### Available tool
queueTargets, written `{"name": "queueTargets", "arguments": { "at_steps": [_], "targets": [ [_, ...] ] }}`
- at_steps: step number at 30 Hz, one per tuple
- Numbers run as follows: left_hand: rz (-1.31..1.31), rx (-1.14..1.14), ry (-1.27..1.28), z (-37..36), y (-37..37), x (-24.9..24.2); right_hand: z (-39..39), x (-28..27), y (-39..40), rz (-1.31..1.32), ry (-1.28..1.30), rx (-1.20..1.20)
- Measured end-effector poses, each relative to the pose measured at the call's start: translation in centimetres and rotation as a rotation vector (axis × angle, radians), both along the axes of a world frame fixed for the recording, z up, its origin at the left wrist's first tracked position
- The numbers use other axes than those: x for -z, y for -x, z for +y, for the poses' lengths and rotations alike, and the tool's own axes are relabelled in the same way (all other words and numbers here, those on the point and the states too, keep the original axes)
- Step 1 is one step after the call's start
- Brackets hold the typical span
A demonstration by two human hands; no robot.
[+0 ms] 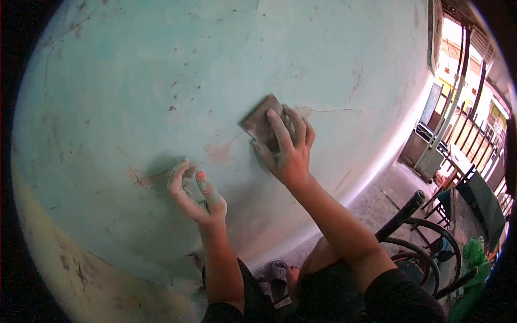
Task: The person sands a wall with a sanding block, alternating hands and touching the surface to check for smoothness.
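My right hand (288,142) presses a flat, square, brown-grey piece of sandpaper (260,119) against the pale green wall (129,70). Its fingers lie over the sheet and the thumb rests along the lower side. A thin crack with a pale patch runs in the wall just right of these fingers. Lower and to the left, my left hand (198,194) is near the wall with curled fingers and the thumb apart, and nothing shows in it. Whitish dust coats both hands. Beige filled patches (218,152) mark the wall between the hands.
At the lower right stands a dark tubular metal chair frame (401,215), close to my right arm. Green plastic (474,253) lies beyond it. Barred metal railings (474,129) and furniture stand further back. A sandal (278,271) and a bare foot are on the floor below.
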State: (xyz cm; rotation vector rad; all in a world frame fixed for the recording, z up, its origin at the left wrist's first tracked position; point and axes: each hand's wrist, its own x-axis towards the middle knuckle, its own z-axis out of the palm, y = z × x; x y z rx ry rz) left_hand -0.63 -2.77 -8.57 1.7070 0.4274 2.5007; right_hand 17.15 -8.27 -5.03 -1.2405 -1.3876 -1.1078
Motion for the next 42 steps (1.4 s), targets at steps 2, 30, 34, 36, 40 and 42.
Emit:
{"name": "queueTargets", "arguments": {
  "at_steps": [2,30,34,36,40,42],
  "targets": [
    [0.046,0.031,-0.022,0.2,0.1,0.4,0.8,-0.1,0.1,-0.034,-0.051,0.017],
    [0.047,-0.204,-0.107,1.5,-0.4,1.3,1.7,-1.3,-7.8,0.303,-0.287,-0.069],
    [0.076,-0.193,-0.138,1.4,-0.9,0.9,0.1,1.5,-10.1,0.073,-0.122,0.096],
    [0.102,-0.167,-0.145,0.9,-0.7,0.9,1.2,-1.2,-11.1,0.281,-0.238,-0.101],
    [0.155,-0.282,-0.126,0.0,0.1,0.7,0.4,-3.5,-8.9,0.463,-0.268,-0.114],
    [0.182,-0.403,-0.121,0.0,0.4,0.2,0.4,-0.4,-9.6,0.447,-0.260,-0.113]
  ]
}}
